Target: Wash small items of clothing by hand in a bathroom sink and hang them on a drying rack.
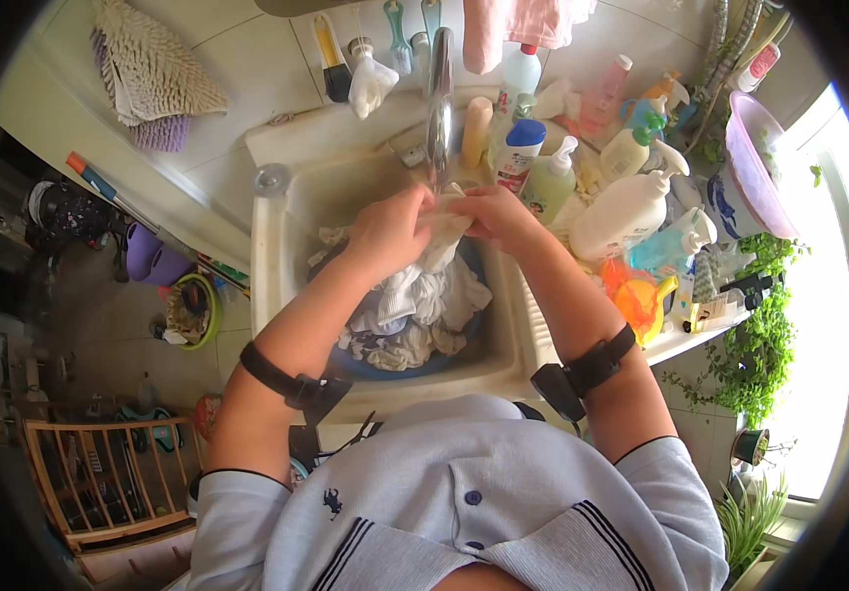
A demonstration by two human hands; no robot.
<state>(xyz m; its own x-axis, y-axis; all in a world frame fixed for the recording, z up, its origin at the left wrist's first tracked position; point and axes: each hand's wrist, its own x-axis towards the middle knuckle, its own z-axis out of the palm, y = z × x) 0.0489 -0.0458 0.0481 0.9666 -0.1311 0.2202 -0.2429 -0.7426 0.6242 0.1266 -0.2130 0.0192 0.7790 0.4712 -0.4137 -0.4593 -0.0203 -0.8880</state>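
My left hand (pixel 392 230) and my right hand (pixel 497 216) are close together over the sink (pixel 387 400), just under the chrome faucet (pixel 440 103). Between them they grip a wet white cloth (pixel 448 225), its upper edge pinched in the fingers of my right hand. The cloth hangs down towards a heap of wet white and greyish laundry (pixel 413 306). That heap lies in a blue basin (pixel 387 371) inside the sink; most of the basin is hidden by the laundry. My left fingertips are partly hidden behind the hand.
Shampoo bottle (pixel 519 156), white pump bottle (pixel 620 214) and several other bottles crowd the ledge right of the sink, with a yellow plastic container (pixel 638 306) nearer me. Brushes (pixel 399 37) and a pink cloth (pixel 520 29) hang behind. A round drain plug (pixel 272 179) sits on the left rim.
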